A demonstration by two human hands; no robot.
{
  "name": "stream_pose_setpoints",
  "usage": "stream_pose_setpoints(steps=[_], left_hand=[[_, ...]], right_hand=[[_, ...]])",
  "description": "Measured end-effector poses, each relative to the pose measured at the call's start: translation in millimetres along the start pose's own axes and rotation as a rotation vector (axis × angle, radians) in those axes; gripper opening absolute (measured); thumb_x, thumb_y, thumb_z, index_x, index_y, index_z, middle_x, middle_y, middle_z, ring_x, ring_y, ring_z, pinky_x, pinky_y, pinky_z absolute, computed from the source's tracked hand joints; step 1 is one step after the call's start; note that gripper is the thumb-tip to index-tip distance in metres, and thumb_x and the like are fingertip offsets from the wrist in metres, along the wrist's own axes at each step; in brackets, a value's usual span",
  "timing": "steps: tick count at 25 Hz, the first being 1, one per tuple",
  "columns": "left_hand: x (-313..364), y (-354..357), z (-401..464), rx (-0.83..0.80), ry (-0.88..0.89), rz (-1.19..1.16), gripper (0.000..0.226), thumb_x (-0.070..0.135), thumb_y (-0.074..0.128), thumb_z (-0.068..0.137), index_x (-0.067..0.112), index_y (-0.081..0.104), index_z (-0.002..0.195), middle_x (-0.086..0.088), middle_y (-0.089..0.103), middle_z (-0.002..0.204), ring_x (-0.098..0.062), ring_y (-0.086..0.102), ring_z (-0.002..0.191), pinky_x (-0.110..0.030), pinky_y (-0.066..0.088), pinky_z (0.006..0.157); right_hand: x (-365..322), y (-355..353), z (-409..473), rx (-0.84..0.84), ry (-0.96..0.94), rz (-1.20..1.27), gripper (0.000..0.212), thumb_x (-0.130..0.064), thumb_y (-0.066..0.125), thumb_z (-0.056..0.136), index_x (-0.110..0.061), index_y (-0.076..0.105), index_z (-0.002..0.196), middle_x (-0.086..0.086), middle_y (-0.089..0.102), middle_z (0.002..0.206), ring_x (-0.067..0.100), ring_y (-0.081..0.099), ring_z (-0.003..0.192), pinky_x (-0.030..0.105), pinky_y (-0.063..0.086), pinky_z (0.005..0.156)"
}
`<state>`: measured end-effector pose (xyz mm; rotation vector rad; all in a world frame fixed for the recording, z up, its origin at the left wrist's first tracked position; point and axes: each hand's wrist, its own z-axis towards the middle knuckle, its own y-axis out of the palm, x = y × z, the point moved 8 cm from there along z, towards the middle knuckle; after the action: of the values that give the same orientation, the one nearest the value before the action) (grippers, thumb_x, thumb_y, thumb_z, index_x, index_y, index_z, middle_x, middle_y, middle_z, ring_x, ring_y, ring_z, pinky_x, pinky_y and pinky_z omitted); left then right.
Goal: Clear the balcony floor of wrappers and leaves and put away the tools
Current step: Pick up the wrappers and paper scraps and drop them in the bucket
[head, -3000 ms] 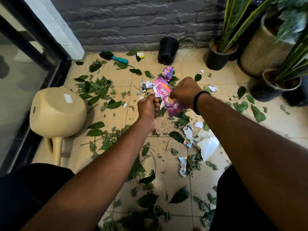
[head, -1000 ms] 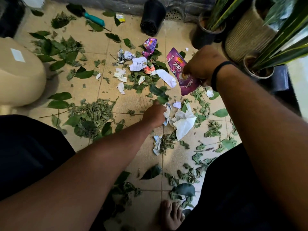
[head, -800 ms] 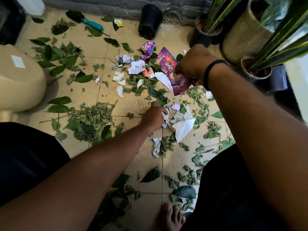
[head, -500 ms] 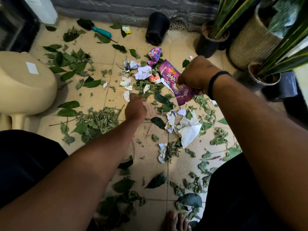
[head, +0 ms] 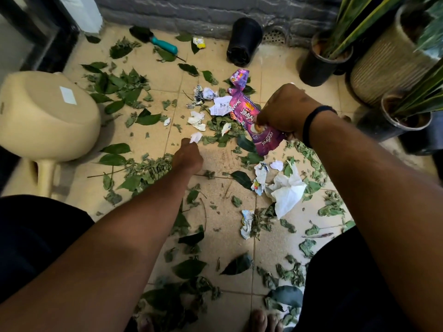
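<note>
My right hand (head: 285, 109) grips a purple biscuit wrapper (head: 259, 130) above the tiled floor. My left hand (head: 188, 156) reaches low over the floor and pinches a small white paper scrap (head: 196, 137) at its fingertips. White paper scraps (head: 197, 119), a crumpled white tissue (head: 287, 191) and another purple wrapper (head: 238, 79) lie among green leaves (head: 124, 85) scattered across the tiles. A teal-handled trowel (head: 155, 40) lies near the back wall, next to a small yellow wrapper (head: 199, 41).
A beige watering can (head: 45, 116) lies on its side at the left. A black pot (head: 244, 41) lies tipped by the wall. Potted plants (head: 328, 56) and a woven planter (head: 388, 58) crowd the right. My bare toes (head: 263, 319) show at the bottom edge.
My left hand moved from the paper by the tissue up and left, and now pinches a white scrap. My right hand keeps its hold on the purple wrapper.
</note>
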<state>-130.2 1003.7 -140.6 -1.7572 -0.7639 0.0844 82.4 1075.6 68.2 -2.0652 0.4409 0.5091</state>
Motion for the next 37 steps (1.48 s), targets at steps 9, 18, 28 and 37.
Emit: stream_pose_setpoints(steps=[9, 18, 28, 37], left_hand=[[31.2, -202.6, -62.6, 0.296, 0.284, -0.490, 0.005, 0.019, 0.078, 0.085, 0.022, 0.080, 0.081, 0.008, 0.076, 0.085, -0.008, 0.070, 0.077, -0.022, 0.052, 0.069], [-46.4, -220.4, -58.2, 0.177, -0.126, -0.989, 0.012, 0.000, 0.080, 0.077, 0.007, 0.078, 0.087, -0.013, 0.074, 0.080, -0.010, 0.064, 0.054, -0.021, 0.049, 0.052], [19.7, -233.2, -138.9, 0.050, -0.212, -1.249, 0.021, -0.004, 0.072, 0.085, 0.016, 0.078, 0.085, -0.002, 0.077, 0.081, -0.011, 0.063, 0.057, -0.022, 0.051, 0.055], [-43.2, -137.5, -366.7, -0.200, -0.640, -1.099, 0.033, -0.005, 0.067, 0.088, 0.025, 0.078, 0.092, -0.001, 0.068, 0.068, -0.021, 0.055, 0.071, -0.024, 0.043, 0.059]], right_hand=[[-43.0, 30.1, 20.3, 0.033, -0.096, 0.137, 0.029, -0.018, 0.067, 0.089, 0.001, 0.065, 0.111, 0.019, 0.065, 0.104, 0.034, 0.066, 0.100, 0.037, 0.053, 0.078], [-67.6, 23.1, 11.4, 0.115, -0.168, 0.316, 0.025, -0.011, 0.061, 0.087, -0.013, 0.046, 0.068, 0.006, 0.047, 0.068, 0.024, 0.047, 0.065, 0.033, 0.037, 0.060], [-64.5, 4.9, -92.8, 0.285, -0.110, 0.422, 0.040, -0.013, 0.051, 0.099, -0.015, 0.034, 0.062, -0.007, 0.037, 0.051, 0.011, 0.028, 0.050, 0.031, 0.020, 0.052], [10.7, 98.7, -292.4, 0.259, 0.003, 0.138, 0.016, -0.017, 0.051, 0.098, -0.014, 0.049, 0.083, 0.006, 0.050, 0.068, 0.024, 0.043, 0.061, 0.031, 0.018, 0.057]])
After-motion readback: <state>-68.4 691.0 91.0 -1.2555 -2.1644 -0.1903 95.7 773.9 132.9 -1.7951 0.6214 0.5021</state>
